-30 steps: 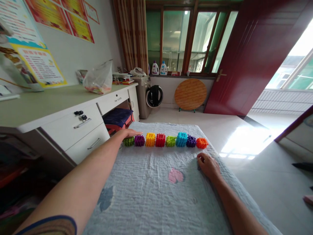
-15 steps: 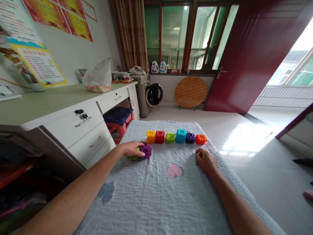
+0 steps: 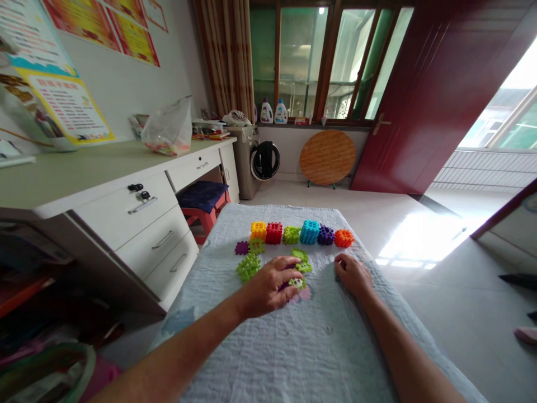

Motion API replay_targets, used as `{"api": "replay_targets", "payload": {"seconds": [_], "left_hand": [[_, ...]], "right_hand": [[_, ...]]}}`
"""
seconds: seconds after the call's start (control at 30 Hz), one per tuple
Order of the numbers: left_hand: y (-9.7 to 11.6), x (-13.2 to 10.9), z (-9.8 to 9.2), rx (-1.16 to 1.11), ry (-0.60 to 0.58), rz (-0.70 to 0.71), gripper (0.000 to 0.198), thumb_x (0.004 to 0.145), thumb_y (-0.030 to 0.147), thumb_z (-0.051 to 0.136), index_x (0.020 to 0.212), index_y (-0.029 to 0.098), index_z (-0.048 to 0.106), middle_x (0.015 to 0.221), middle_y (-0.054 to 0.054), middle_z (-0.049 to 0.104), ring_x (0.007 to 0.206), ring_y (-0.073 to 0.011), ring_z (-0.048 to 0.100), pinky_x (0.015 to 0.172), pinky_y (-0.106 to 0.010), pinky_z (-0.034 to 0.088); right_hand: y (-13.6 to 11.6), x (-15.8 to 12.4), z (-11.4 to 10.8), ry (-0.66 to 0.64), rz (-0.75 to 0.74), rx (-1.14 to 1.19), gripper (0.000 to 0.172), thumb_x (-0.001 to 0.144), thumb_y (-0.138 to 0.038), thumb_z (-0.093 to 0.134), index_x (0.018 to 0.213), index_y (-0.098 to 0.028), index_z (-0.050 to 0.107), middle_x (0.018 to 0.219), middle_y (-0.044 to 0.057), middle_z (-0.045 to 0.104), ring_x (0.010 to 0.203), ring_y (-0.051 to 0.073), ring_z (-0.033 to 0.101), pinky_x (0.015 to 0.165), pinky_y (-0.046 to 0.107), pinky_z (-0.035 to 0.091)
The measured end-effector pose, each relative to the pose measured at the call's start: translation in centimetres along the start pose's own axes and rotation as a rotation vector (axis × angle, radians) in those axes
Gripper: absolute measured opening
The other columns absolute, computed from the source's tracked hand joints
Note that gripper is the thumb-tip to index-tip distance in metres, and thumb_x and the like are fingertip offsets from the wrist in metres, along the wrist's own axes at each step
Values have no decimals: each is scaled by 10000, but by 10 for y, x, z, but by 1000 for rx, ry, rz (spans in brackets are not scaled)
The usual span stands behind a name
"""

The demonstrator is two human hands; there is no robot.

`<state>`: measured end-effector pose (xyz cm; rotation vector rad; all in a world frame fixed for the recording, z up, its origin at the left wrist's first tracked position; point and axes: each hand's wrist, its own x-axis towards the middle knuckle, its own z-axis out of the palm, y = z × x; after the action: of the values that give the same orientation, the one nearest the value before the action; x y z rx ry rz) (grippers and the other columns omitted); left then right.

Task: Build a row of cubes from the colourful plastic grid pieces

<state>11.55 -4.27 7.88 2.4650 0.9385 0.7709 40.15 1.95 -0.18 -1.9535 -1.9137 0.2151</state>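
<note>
My left hand [image 3: 271, 286] reaches over the middle of the cloth, its fingers curved round purple interlocking plastic pieces mostly hidden beneath them. Green pieces [image 3: 302, 262] stick out past its fingertips. Behind the wrist lies a green clump of interlocking pieces [image 3: 249, 267]. A flat purple piece [image 3: 242, 248] and a flat green piece [image 3: 256, 245] are farther left. Resting on the cloth near its right edge, my right hand [image 3: 354, 275] has curled fingers and nothing visible in it. Beyond both hands stands a row of blocks: yellow [image 3: 258, 230], red [image 3: 274, 233], lime [image 3: 291, 235], blue [image 3: 310, 232], dark purple [image 3: 326, 235] and orange [image 3: 344, 238].
A pale blue quilted cloth [image 3: 268, 358] covers the table. On the left is a white desk [image 3: 121, 224] with a plastic bag [image 3: 170, 129] on top and a stool [image 3: 204, 198] beneath. A washing machine [image 3: 243, 162] and a round wooden tabletop [image 3: 328, 158] stand at the back.
My left hand has moved right and nearer, from the left side to the middle. Green and purple pieces now lie spread out where it was. The right hand stays put.
</note>
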Motion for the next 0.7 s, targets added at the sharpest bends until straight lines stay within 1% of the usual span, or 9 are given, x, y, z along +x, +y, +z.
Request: {"api": "replay_targets", "payload": {"seconds": [0.1, 0.17, 0.2, 0.27, 0.33, 0.4, 0.47, 0.53, 0.7], "left_hand": [[-28, 22, -20, 79, 200, -109, 270, 889, 380, 492, 1077, 245, 631, 1297, -53, 517, 1236, -212, 449, 1082, -372, 330], [-62, 41, -34, 173, 336, -275, 351, 859, 414, 510, 1123, 204, 606, 1315, -93, 486, 1253, -245, 427, 1094, -391, 299], [-81, 51, -41, 208, 365, -392, 423, 818, 439, 550, 1149, 178, 589, 1320, -116, 477, 1264, -265, 413, 1100, -389, 281], [-119, 68, -52, 179, 276, -633, 551, 739, 502, 606, 1175, 169, 560, 1321, -123, 488, 1286, -289, 384, 1087, -371, 280], [-148, 79, -59, 121, 195, -704, 528, 713, 577, 580, 1031, 158, 620, 1148, -115, 616, 1168, -306, 496, 999, -365, 373], [-167, 85, -61, 50, 103, -728, 516, 719, 646, 507, 820, 160, 650, 906, -83, 689, 975, -286, 592, 883, -342, 444], [-176, 85, -59, -19, 18, -728, 534, 699, 683, 484, 683, 170, 633, 771, -62, 693, 855, -264, 612, 794, -322, 471], [-177, 84, -54, -84, -57, -714, 524, 661, 687, 522, 657, 175, 632, 733, -48, 690, 800, -242, 612, 731, -303, 478], [-157, 72, -42, -194, -186, -653, 576, 613, 622, 631, 920, 136, 656, 766, -45, 679, 719, -213, 626, 651, -298, 482]], "right_hand": [[0, 0, 0, -4, 4, 1, 177, 787, -283, 480, 861, -235, 633, 755, -11, 657, 671, 139, 553, 556, 240, 276], [0, 0, -1, -10, 2, 4, 178, 788, -279, 477, 859, -236, 634, 759, -9, 658, 682, 142, 559, 563, 242, 284], [-1, 0, -1, -12, 0, 6, 177, 787, -278, 476, 855, -235, 633, 757, -9, 657, 685, 143, 561, 566, 243, 287], [-1, 0, -1, -10, -2, 14, 174, 783, -279, 478, 851, -234, 632, 750, -10, 655, 690, 145, 562, 569, 245, 290], [-1, -1, -1, -4, -2, 22, 174, 779, -281, 479, 852, -235, 630, 746, -13, 652, 694, 146, 562, 574, 245, 294], [-1, -1, -1, 2, 0, 28, 176, 782, -284, 474, 851, -237, 629, 743, -15, 649, 695, 146, 562, 579, 245, 298], [-1, -2, -1, 6, -2, 31, 177, 787, -290, 469, 847, -237, 628, 737, -17, 646, 697, 146, 562, 582, 244, 300], [-1, -2, -2, 8, -8, 31, 178, 787, -292, 467, 843, -237, 628, 736, -19, 646, 695, 145, 562, 577, 243, 296], [-1, -2, -2, 8, -15, 31, 184, 778, -288, 466, 841, -232, 629, 725, -16, 645, 668, 138, 553, 559, 241, 284]]}}
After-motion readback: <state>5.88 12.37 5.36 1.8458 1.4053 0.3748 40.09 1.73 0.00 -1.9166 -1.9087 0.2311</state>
